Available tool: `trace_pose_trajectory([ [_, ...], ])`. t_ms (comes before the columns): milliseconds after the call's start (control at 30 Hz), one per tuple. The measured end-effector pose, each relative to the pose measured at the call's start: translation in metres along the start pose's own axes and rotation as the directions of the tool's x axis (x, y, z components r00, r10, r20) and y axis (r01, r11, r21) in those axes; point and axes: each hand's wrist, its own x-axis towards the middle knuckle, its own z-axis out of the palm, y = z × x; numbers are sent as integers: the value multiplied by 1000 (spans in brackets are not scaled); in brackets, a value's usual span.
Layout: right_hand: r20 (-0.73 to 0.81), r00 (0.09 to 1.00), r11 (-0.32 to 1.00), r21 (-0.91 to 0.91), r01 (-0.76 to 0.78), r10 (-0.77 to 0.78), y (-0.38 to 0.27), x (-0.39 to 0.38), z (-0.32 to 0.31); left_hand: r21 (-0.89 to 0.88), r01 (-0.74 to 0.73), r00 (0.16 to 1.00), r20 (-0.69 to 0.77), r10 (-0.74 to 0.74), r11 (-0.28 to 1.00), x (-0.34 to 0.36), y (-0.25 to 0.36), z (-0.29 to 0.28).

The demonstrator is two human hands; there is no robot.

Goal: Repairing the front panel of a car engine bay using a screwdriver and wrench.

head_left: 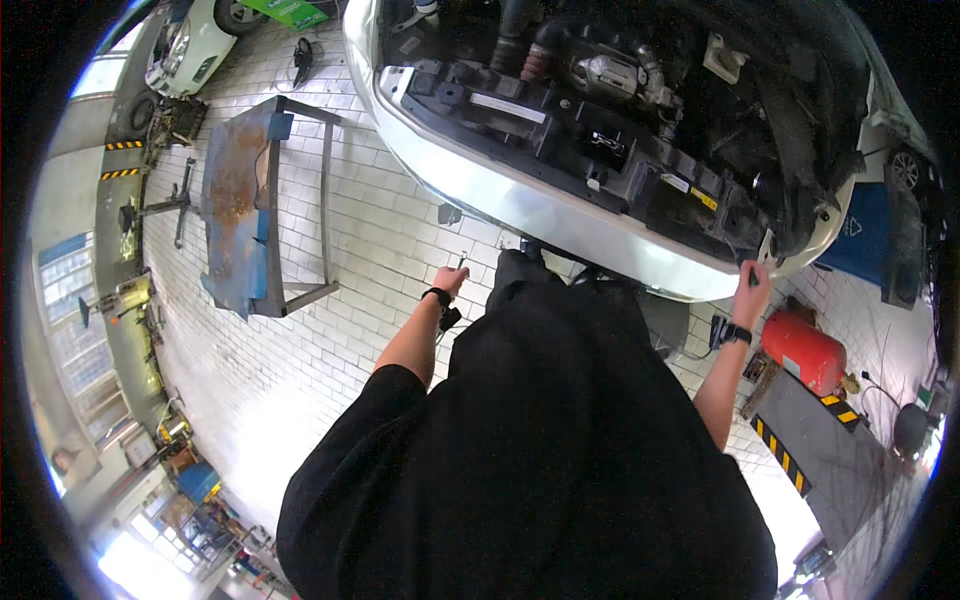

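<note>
My left hand (450,281) is closed around a slim tool (462,260). Its metal tip stands out above my fingers, too small to tell its kind. That hand hangs over the tiled floor, apart from the car. On the right, my right hand (752,290) is closed at the front corner of a white car's open engine bay (600,130). Something small and dark shows at its fingers, close to a pale metal strip (766,246); I cannot make out what it is. The white front bumper (570,220) runs across in front of me.
A rusty, blue-edged metal workbench (238,190) stands on the left. To the right, a red tank (806,352) lies by a grey platform with yellow-black striped edges (785,455). A blue bin (858,235) is beyond the car's corner. Another white car (190,50) is far left.
</note>
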Motion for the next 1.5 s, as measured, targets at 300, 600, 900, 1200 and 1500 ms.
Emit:
trace_pose_trajectory([
  [300,-77,994,991,-100,-88,80,-48,-72,-26,256,-86,990,131,53,963,36,-7,5],
  [600,-137,991,999,51,3,4,-75,-110,-22,94,-150,986,83,142,984,35,-1,-27],
  [900,137,985,973,220,73,-105,-112,-161,23,62,-76,994,-74,81,995,-47,-124,-53],
  [1200,320,897,907,385,171,-304,-152,-223,69,59,95,943,-324,-71,994,-145,-329,-99],
  [1500,335,909,938,319,138,-247,-188,-231,92,-321,-727,620,-687,379,607,-268,-162,-283],
])
